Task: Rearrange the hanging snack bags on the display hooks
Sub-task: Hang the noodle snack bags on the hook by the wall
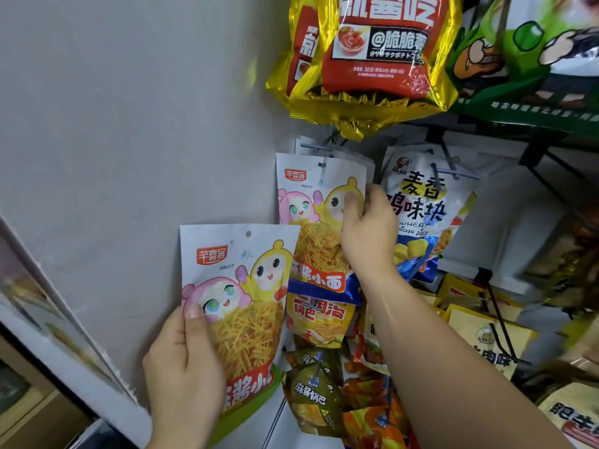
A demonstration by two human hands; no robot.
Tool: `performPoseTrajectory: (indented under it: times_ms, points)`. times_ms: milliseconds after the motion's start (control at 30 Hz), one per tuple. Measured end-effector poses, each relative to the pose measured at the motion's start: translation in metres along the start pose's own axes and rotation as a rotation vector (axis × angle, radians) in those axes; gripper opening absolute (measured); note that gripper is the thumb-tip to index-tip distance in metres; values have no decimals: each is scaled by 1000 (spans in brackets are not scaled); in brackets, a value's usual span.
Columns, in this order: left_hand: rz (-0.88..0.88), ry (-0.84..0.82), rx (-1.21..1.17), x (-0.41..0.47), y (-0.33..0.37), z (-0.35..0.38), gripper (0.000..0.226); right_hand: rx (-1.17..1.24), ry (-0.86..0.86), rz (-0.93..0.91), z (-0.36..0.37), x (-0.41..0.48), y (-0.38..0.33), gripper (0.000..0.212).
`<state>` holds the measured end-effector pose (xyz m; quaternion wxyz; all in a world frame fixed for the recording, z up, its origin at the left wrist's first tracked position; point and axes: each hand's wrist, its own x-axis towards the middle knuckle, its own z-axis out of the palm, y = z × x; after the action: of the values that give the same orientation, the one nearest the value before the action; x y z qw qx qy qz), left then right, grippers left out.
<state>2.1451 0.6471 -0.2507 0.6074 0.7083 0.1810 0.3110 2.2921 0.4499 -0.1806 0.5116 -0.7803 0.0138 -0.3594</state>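
The job looks to be in its middle, not near its end. The left hand [184, 377] holds a green-bottomed noodle bag [240, 286] clear of the rack, in front of the grey wall [129, 124]. Its thumb lies on the front of the bag and its other fingers [194, 319] wrap behind, so they pinch the bag by its lower left side. The punched hole at the top of this bag has nothing through it, so it hangs on no hook.

The right hand [366, 234] reaches up to a blue-bottomed noodle bag [311, 202], the front one of a stack on a hook [316, 147]. Its fingers curl round that bag's right edge and grip it. I cannot tell whether it is being taken off or only held aside.

What is left, as I judge it, is to find a hook for the loose bag, probably among its own kind. The chicken snack bag [421, 205] just to the right and the yellow foil bags [372, 59] above hang in place. The brown and orange packets [311, 393] below sit crowded and tilted, and may want sorting too.
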Motion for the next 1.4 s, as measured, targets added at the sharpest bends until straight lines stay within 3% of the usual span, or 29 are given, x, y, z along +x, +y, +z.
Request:
performPoseTrajectory:
  times_ms: [100, 233, 367, 467, 567, 733, 900, 1033, 1133, 1200, 1300, 1400]
  points:
    - [-15, -1, -5, 0, -2, -1, 47, 42, 37, -110, -7, -14, 13, 37]
    - [-31, -20, 23, -1, -2, 1, 40, -314, 176, -599, -17, -24, 24, 50]
    - [-14, -49, 25, -3, -5, 5, 41, -642, -96, -1023, -16, -18, 26, 39]
    - [-21, -48, 19, -2, -9, 8, 44, -988, -355, -945, -12, 2, 29, 73]
    - [-28, -27, -5, -1, -7, 10, 63, -1179, -452, -851, -9, 23, 31, 99]
    - [-59, -19, -60, 0, -5, 15, 65, -1328, -498, -813, 3, 42, 34, 106]
    - [-82, 15, -125, -2, 1, 19, 32, -1373, -500, -734, 16, 56, 41, 109]
    - [-64, -7, -111, 1, 7, 22, 31, -1404, -531, -684, 18, 67, 44, 109]
    - [-78, -48, -142, 5, 6, 27, 31, -1325, -565, -657, 14, 69, 43, 104]
    - [-84, -88, -146, 7, 5, 30, 34, -1159, -555, -672, 10, 65, 42, 86]
    - [-91, -147, -149, 12, 10, 37, 37, -603, -409, -641, -1, 50, 38, 46]
    - [-102, -190, -210, 17, 23, 52, 38, -108, -331, -277, -16, 26, 21, 45]
